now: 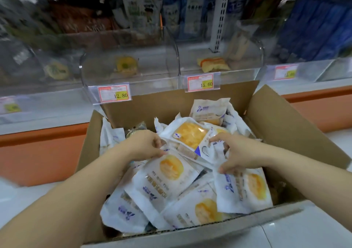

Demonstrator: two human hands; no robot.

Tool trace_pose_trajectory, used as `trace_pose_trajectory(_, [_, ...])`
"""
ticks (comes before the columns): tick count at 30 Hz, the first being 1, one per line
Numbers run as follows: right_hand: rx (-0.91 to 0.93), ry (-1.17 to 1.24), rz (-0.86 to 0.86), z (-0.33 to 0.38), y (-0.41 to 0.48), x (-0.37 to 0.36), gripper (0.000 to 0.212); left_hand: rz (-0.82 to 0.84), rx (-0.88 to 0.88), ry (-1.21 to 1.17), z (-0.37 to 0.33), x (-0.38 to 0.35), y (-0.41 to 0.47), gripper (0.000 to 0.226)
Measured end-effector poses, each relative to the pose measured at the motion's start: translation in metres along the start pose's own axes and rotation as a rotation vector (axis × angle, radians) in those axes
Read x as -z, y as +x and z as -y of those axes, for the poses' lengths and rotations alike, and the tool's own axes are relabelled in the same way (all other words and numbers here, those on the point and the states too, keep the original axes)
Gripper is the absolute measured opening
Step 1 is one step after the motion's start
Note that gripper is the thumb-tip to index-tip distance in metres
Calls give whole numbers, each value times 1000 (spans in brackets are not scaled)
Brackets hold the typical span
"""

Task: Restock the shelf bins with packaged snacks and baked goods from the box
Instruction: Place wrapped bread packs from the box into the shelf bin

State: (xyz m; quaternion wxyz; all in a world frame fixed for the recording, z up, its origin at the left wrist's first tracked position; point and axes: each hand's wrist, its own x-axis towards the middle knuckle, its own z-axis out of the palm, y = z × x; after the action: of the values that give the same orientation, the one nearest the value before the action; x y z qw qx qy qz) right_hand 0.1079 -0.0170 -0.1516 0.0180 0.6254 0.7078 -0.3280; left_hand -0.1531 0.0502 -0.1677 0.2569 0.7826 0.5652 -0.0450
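An open cardboard box (276, 125) stands on the floor, full of several white bread packets with yellow buns showing. Both my hands are down inside it. My left hand (144, 145) has its fingers curled onto the top edge of a white packet (163, 179) in the middle of the pile. My right hand (238, 152) pinches the crumpled edge of another packet (192, 135), thumb down on a packet (245, 188) at the right. Above the box are clear shelf bins: one (131, 76) priced 12.80, one (221, 65) priced 15.60, each holding a lone packet.
More clear bins run left and right along the shelf (47, 103), above an orange base panel (38, 152). Hanging snack bags fill the upper rack, blurred. A white upright post (221, 15) stands behind the bins. The floor is white tile.
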Motion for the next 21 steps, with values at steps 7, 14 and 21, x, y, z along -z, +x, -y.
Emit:
trace_pose_trajectory(7, [80, 2, -146, 12, -2, 11, 26, -230, 4, 112, -6, -1, -10, 18])
trace_pose_trajectory(14, [227, 88, -538, 61, -10, 67, 37, -507, -12, 111, -12, 51, -28, 16])
trace_pose_trajectory(21, [245, 52, -851, 132, -21, 96, 16, -698, -92, -150, -2, 131, -59, 12])
